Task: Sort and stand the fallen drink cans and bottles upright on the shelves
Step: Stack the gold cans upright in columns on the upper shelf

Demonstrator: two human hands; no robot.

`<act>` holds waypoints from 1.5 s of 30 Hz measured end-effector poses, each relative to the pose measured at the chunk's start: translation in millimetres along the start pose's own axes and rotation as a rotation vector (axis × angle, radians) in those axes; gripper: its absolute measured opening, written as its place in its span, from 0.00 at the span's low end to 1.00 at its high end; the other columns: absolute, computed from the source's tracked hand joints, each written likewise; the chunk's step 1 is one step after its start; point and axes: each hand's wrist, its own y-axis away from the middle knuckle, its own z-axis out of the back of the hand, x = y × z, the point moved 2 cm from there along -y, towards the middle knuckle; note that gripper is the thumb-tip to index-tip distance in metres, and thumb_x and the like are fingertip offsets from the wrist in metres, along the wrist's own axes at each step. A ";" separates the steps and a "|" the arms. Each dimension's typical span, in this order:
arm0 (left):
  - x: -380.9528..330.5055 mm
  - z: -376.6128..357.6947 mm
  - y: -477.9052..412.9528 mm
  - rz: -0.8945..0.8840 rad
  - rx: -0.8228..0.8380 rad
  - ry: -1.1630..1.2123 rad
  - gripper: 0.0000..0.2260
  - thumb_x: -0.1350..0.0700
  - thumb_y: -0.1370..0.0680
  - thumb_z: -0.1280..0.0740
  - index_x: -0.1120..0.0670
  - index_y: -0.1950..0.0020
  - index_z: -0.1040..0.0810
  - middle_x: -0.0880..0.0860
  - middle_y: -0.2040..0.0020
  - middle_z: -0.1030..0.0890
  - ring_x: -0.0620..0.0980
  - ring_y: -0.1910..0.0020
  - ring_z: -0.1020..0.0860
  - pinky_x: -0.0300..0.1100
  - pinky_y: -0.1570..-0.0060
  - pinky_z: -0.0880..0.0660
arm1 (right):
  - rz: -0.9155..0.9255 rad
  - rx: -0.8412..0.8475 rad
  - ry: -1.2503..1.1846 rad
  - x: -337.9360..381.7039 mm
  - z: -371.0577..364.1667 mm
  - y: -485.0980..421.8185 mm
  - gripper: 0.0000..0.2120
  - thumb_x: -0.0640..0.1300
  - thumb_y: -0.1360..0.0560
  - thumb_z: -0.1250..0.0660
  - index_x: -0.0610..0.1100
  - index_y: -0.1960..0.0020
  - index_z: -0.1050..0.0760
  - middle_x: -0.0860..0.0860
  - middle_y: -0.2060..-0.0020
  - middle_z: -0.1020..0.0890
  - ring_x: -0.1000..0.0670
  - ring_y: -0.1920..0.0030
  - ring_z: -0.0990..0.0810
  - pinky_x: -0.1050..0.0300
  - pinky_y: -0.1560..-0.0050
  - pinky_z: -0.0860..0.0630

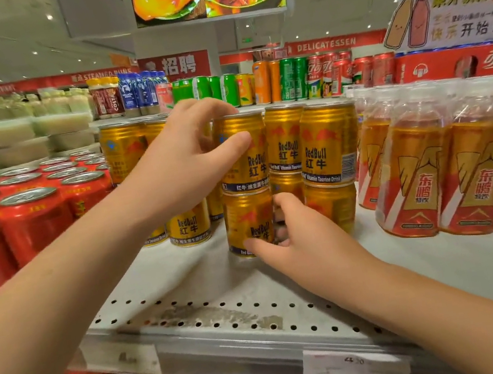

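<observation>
Gold Red Bull cans stand two high on the white perforated shelf [194, 310]. My left hand [188, 157] grips the upper front can [246, 157] near its top, thumb across the front and fingers over the rim. That can sits on a lower gold can [245, 219]. My right hand [296, 237] holds this lower can from the right, thumb on its front and fingers curled behind it. More stacked gold cans [326, 147] stand upright just to the right, and a single gold can [188, 226] stands to the left.
Red cans [31, 216] fill the shelf at left. Shrink-wrapped orange bottles [450, 165] crowd the right. Green, orange and red cans [289, 80] line the far side beyond the gold stacks. Price tags [353, 368] run along the shelf edge; cans lie on the shelf below.
</observation>
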 end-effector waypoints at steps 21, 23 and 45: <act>29.2 13.5 -13.4 -0.311 -0.139 -0.300 0.19 0.41 0.18 0.35 0.50 0.32 0.23 0.47 0.39 0.18 0.44 0.42 0.23 0.40 0.42 0.29 | -0.029 -0.080 0.105 15.6 -23.7 -30.4 0.21 0.61 0.26 0.28 0.53 0.43 0.35 0.60 0.57 0.22 0.58 0.60 0.19 0.57 0.59 0.19; 32.4 11.4 -13.3 -0.334 -0.154 -0.285 0.19 0.42 0.18 0.34 0.51 0.32 0.23 0.48 0.40 0.18 0.47 0.41 0.22 0.42 0.41 0.29 | -0.048 -0.058 0.080 16.7 -21.9 -27.8 0.24 0.59 0.24 0.29 0.52 0.35 0.34 0.62 0.56 0.23 0.59 0.58 0.20 0.62 0.59 0.21; 20.1 -56.2 42.7 -0.634 0.067 -0.286 0.10 0.51 0.18 0.38 0.54 0.43 0.20 0.48 0.52 0.19 0.50 0.55 0.22 0.49 0.55 0.23 | -0.092 -0.329 0.142 -34.1 75.9 70.3 0.10 0.54 0.22 0.36 0.61 0.42 0.23 0.66 0.51 0.19 0.69 0.50 0.23 0.75 0.56 0.28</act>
